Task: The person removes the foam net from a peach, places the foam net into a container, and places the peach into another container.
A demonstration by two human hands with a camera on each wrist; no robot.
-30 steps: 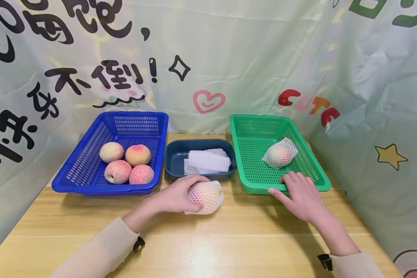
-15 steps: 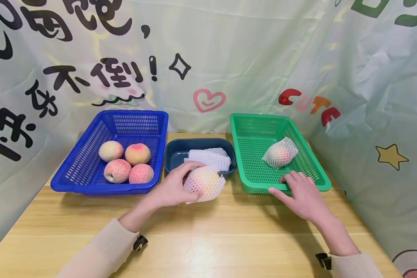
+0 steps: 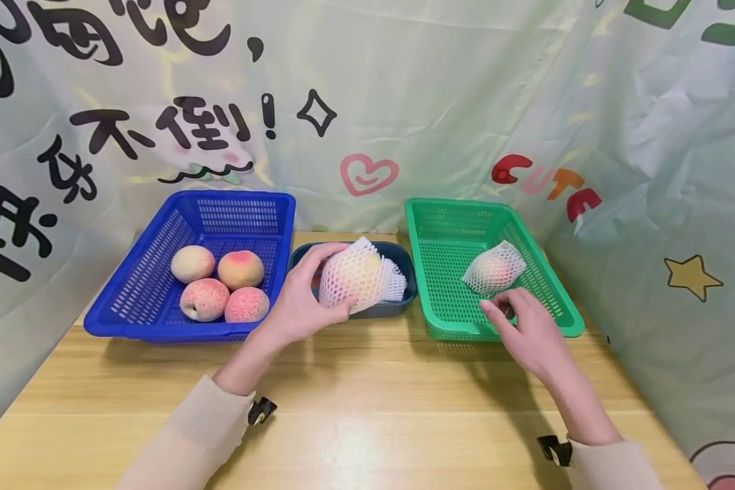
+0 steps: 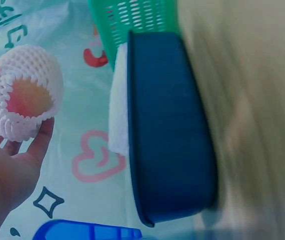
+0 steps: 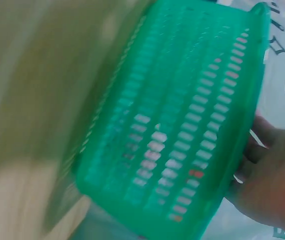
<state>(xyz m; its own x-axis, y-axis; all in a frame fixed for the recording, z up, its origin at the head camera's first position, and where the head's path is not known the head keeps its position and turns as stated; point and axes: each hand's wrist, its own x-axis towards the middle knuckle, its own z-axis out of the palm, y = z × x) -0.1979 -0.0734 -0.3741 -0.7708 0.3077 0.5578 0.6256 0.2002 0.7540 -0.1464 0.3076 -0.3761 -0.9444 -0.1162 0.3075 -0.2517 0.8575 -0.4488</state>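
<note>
My left hand (image 3: 303, 303) grips a peach (image 3: 352, 278) in a white foam net, raised over the dark blue tub (image 3: 382, 312). The net's open end, with yellow and pink peach skin inside, shows in the left wrist view, where fingers support the fruit (image 4: 30, 97) from below. White foam nets (image 3: 396, 280) lie in the tub, partly hidden behind the held peach. My right hand (image 3: 529, 333), fingers loosely bent and holding nothing, is over the front rim of the green basket (image 3: 450, 332). Another netted peach (image 3: 496, 267) lies in that basket, just beyond my right fingertips.
To the left stands a blue basket (image 3: 141, 330) with several bare peaches (image 3: 205, 299) in it. The baskets and tub line up along the back of the wooden table (image 3: 355, 422), against a printed cloth (image 3: 465, 95).
My left hand has lifted the netted peach from in front of the tub up over it. My right hand has come off the green basket's front rim and risen slightly.
</note>
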